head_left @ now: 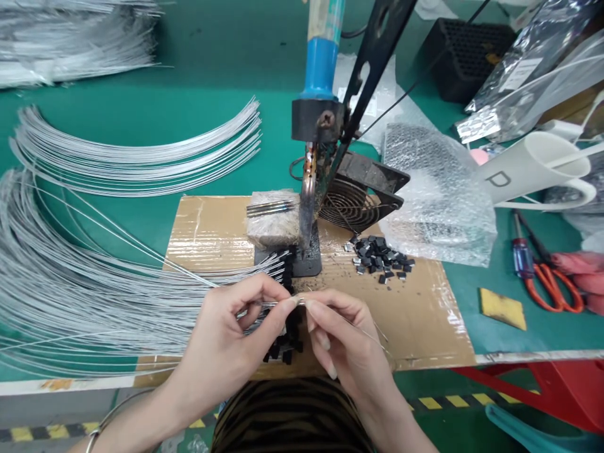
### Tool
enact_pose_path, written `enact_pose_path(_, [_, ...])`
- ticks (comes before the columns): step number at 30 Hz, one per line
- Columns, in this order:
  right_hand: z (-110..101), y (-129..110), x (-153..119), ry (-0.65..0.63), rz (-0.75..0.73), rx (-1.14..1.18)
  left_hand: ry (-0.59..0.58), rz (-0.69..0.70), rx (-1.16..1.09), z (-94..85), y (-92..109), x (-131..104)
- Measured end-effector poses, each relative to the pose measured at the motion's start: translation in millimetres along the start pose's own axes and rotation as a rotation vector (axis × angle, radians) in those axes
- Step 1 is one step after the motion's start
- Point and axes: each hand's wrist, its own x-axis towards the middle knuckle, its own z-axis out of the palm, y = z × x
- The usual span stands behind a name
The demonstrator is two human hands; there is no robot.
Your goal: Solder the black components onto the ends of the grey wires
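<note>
My left hand (236, 333) is closed in a pinch on a thin grey wire (268, 304), just in front of the soldering iron. My right hand (346, 330) pinches at the same spot, its fingertips meeting those of the left. Thin strands of wire (380, 333) stick out past the right hand; the small piece between the fingertips is mostly hidden. Under and beside my left hand lie many grey wires (117, 296) with black ends (284, 352). Above the hands, the blue-handled soldering iron (309, 182) points down from a black bracket.
A wrapped block (274, 229) with metal rods on top and a black fan (361, 192) stand behind the hands. Small black connectors (380, 257) lie on the cardboard (425, 314). To the right are a white mug (533, 167), scissors (557, 289) and a yellow sponge (503, 308).
</note>
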Motion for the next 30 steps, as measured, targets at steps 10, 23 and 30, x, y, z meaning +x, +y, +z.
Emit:
enact_pose_path(10, [1, 2, 2, 0.018, -0.016, 0.044, 0.146, 0.204, 0.096, 8.8, -9, -3])
enact_pose_path(23, [10, 8, 0, 0.07, -0.037, 0.101, 0.24, 0.184, 0.105, 19.9, -16, -11])
enact_pose_path(30, [8, 6, 1, 0.045, -0.028, 0.075, 0.261, 0.068, 0.002, 20.4, -16, -10])
